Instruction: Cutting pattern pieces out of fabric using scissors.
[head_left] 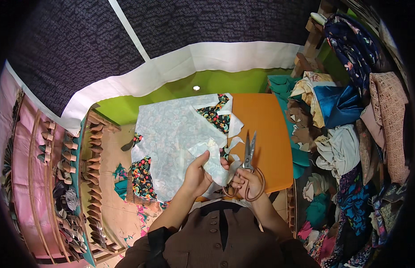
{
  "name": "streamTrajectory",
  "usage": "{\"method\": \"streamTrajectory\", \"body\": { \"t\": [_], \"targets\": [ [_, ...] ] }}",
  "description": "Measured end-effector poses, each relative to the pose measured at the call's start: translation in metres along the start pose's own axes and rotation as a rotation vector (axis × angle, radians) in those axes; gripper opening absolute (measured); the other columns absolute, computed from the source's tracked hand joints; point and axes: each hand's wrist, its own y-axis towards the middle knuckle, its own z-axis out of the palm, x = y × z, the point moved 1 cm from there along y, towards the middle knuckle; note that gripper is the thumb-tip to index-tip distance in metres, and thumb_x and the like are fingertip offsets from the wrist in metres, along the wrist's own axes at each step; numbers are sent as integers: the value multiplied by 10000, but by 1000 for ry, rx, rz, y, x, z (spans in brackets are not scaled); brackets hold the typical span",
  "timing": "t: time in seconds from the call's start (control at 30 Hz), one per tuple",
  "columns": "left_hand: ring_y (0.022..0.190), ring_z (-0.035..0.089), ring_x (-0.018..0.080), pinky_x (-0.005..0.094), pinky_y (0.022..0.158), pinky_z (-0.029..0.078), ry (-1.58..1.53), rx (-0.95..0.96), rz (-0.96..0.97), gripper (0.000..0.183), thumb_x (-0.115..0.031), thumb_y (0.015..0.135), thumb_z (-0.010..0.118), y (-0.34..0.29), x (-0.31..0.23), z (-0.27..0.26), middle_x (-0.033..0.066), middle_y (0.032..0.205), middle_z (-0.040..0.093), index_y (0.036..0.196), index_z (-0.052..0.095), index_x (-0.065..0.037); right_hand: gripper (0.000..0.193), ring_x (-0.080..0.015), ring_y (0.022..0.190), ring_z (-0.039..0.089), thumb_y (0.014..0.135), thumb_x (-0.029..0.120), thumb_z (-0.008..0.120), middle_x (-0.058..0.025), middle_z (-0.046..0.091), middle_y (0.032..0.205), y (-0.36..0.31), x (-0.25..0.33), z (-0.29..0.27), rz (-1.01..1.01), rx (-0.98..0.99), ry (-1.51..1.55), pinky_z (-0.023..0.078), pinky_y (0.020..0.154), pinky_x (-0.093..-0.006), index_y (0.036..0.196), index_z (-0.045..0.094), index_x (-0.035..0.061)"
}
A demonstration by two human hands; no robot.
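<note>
My left hand (199,174) is closed on a white cloth piece (218,167), thumb on top, just above the table's near edge. In my right hand (251,181) are large scissors (249,154) with brown looped handles, their blades pointing away from me and slightly apart. The white cloth's lower edge comes close to my right fingers; whether they touch it, I cannot tell. Beneath, a thin white sheet (165,129) lies over black floral fabric (143,178), which shows at its edges and far corner. White offcuts (234,142) lie beside the sheet.
The orange table (265,120) shows on the right. Fabric heaps (339,147) crowd the right side. Racks of wooden shoe forms (95,165) stand at left, with scraps (143,216) on the floor. A dark patterned curtain (207,22) with a white border hangs beyond the table.
</note>
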Motion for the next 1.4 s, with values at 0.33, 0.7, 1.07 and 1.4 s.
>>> {"method": "streamTrajectory", "body": {
  "t": [0.33,0.7,1.07,1.4],
  "targets": [
    [870,568,243,324,760,453,52,-154,152,313,-222,882,347,-4,-4,-6,158,942,573,1050,438,26,310,-59,512,372,745,-28,550,31,410,653,-2,26,15,-331,-193,-223,337,466,-230,988,432,124],
    [831,578,226,321,764,461,-53,-168,207,219,-185,854,430,-8,-7,-28,141,953,570,945,491,5,374,-74,503,393,718,-65,572,22,412,639,3,36,15,-409,-236,-228,357,446,-240,1009,406,101],
    [841,570,200,298,746,469,-18,-200,216,176,-174,847,427,-6,-7,-37,109,953,554,965,443,-44,371,-70,467,386,725,-53,568,20,404,608,5,42,13,-434,-250,-247,362,438,-241,1030,384,51],
    [892,561,244,353,814,457,40,-310,178,167,-171,849,408,0,-4,-51,130,992,533,940,435,-34,281,-62,433,368,734,-25,576,13,393,593,6,42,20,-430,-258,-304,357,414,-228,950,415,52]
  ]
}}
